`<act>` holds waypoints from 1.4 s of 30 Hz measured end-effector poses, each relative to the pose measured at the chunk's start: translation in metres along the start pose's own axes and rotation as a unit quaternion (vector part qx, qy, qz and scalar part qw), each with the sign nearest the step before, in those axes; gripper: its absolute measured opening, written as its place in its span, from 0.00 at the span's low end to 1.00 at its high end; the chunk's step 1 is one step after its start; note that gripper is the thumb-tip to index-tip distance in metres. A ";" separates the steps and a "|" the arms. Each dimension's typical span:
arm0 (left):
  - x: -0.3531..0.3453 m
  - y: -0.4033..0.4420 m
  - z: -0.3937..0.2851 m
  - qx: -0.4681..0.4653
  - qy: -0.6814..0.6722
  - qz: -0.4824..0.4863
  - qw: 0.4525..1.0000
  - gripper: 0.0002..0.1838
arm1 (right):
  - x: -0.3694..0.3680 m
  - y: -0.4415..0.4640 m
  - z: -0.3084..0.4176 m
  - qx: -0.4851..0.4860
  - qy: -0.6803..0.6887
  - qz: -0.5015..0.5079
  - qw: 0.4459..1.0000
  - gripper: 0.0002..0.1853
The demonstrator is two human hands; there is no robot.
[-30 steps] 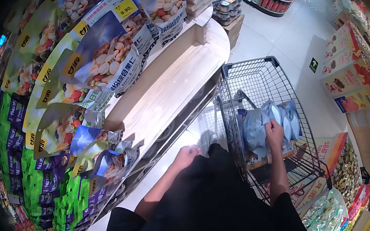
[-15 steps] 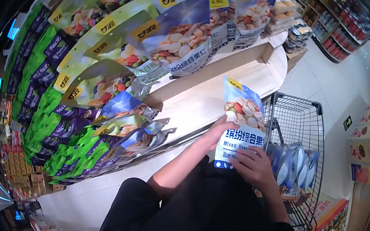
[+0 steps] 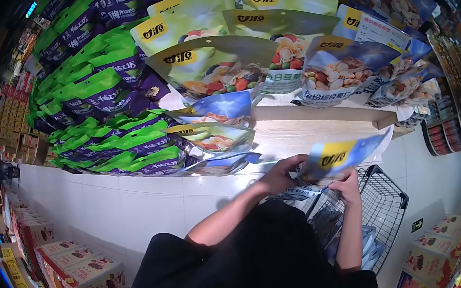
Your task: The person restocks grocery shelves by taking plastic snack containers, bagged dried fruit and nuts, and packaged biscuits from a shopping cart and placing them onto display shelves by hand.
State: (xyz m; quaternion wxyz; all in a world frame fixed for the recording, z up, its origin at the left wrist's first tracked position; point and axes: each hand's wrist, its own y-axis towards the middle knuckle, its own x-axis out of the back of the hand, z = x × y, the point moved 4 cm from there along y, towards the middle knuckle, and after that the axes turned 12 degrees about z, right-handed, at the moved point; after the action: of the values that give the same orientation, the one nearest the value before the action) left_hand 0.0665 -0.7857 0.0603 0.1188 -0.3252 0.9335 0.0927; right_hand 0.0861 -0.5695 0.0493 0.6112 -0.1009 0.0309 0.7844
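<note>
Between my two hands is a blue and white nut bag with a yellow label [image 3: 336, 155], tilted with its top away to the right. My left hand [image 3: 282, 175] is closed on its left side, and my right hand [image 3: 348, 187] grips its right side. Just beyond the bag is a pale wooden shelf [image 3: 294, 130] with upright nut bags [image 3: 341, 71] along its back. Left of my hands, a blue bag and a yellow-green bag [image 3: 214, 136] lie on the shelf. Below my right hand, several pale blue bags [image 3: 368, 245] sit in the shopping cart [image 3: 384, 195].
Green and purple prune bags [image 3: 109, 82] fill the display at the left. Stacked cartons stand at the lower left [image 3: 82, 269] and at the right [image 3: 436, 258]. Drink shelves [image 3: 450, 135] are at the upper right. White floor tiles [image 3: 138, 204] lie below the display.
My right hand left the bags in the cart, and both hands came together on a nut bag, which has since tilted. The view has swung left, showing more of the prune bags.
</note>
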 end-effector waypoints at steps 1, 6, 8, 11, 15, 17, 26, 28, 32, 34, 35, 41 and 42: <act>-0.002 -0.001 -0.018 -0.052 0.139 -0.016 0.989 0.36 | 0.007 0.006 -0.002 -0.039 -0.037 0.002 0.999 0.43; -0.013 -0.045 -0.019 -0.102 0.267 -0.388 0.876 0.28 | -0.003 0.059 0.004 0.147 0.016 -0.112 0.983 0.29; -0.015 -0.050 0.007 -0.043 0.255 -0.287 0.922 0.27 | -0.008 0.090 -0.015 0.163 -0.004 -0.129 0.978 0.29; -0.014 -0.038 0.024 0.048 0.188 -0.186 0.963 0.20 | -0.032 0.136 -0.048 0.112 -0.008 -0.093 0.989 0.25; 0.032 -0.019 0.088 0.063 0.151 -0.260 0.952 0.23 | -0.049 0.163 -0.098 0.042 -0.067 -0.036 0.996 0.23; 0.050 -0.006 0.100 0.041 0.173 -0.284 0.942 0.24 | -0.051 0.151 -0.079 0.052 -0.157 -0.092 0.982 0.28; 0.085 0.023 0.073 0.008 0.144 -0.412 0.900 0.20 | -0.024 0.099 -0.066 0.024 -0.104 -0.151 0.983 0.43; 0.082 0.030 0.086 0.014 0.056 -0.388 0.920 0.20 | -0.029 0.114 -0.054 0.070 -0.057 -0.140 0.986 0.38; 0.080 0.032 0.114 0.078 -0.050 -0.394 0.914 0.25 | -0.025 0.149 -0.055 0.031 -0.179 -0.145 0.973 0.22; 0.061 0.033 0.088 0.115 -0.172 -0.359 0.910 0.27 | -0.023 0.147 -0.037 0.032 -0.188 -0.143 0.971 0.18; 0.050 0.035 0.081 0.147 -0.294 -0.316 0.890 0.29 | -0.024 0.145 -0.029 0.031 -0.200 -0.141 0.969 0.15; 0.060 0.041 0.079 0.080 -0.383 -0.265 0.881 0.35 | -0.016 0.150 -0.032 0.040 -0.088 -0.121 0.988 0.21; 0.077 0.042 0.092 0.050 -0.409 -0.213 0.886 0.38 | -0.013 0.153 -0.041 0.045 -0.131 -0.150 0.979 0.24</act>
State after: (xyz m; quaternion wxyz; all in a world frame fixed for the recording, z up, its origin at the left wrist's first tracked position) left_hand -0.0032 -0.7756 -0.0450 0.5231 -0.4430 0.7139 0.1429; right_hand -0.0532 -0.6277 0.0000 0.7248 0.0274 -0.0296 0.6878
